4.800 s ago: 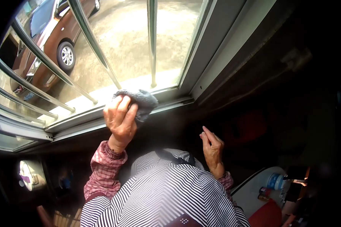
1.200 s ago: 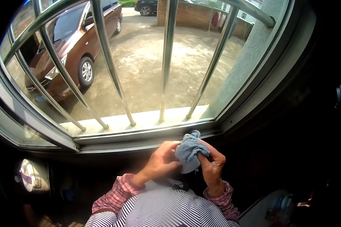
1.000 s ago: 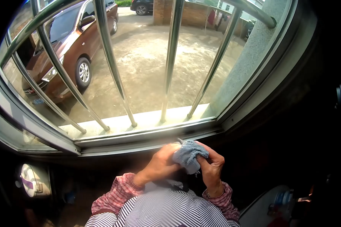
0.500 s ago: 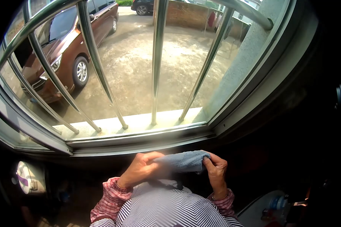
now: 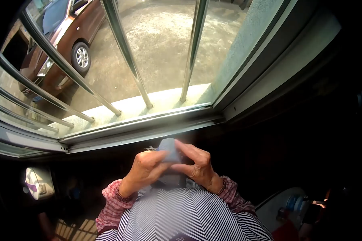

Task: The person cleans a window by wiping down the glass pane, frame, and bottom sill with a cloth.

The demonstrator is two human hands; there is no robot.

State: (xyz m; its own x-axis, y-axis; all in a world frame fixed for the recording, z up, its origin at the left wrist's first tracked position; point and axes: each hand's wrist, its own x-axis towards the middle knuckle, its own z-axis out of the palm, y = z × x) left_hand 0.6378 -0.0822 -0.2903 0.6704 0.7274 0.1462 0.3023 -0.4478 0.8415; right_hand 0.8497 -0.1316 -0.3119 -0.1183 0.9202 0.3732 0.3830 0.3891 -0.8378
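A blue-grey cloth [image 5: 168, 148] is bunched up between both hands, in front of the striped garment on my chest. My left hand [image 5: 145, 170] pinches its left side between thumb and fingers. On the right side, my right hand [image 5: 196, 162] grips it, fingers bent over the top and thumb below. The lower part of the cloth is blurred. Just beyond the hands runs the metal window frame [image 5: 140, 134], which neither hand touches.
Metal bars [image 5: 126, 52] stand outside the window, with a brown car [image 5: 62, 44] beyond. A pale container with a purple band [image 5: 39, 183] is at lower left. At lower right, a pale round surface [image 5: 265, 211] bears a blue-labelled bottle [image 5: 295, 202].
The cloth was stretched sideways between the hands and is now bunched up. My right hand has moved left, closer to my left hand. The view has tilted down.
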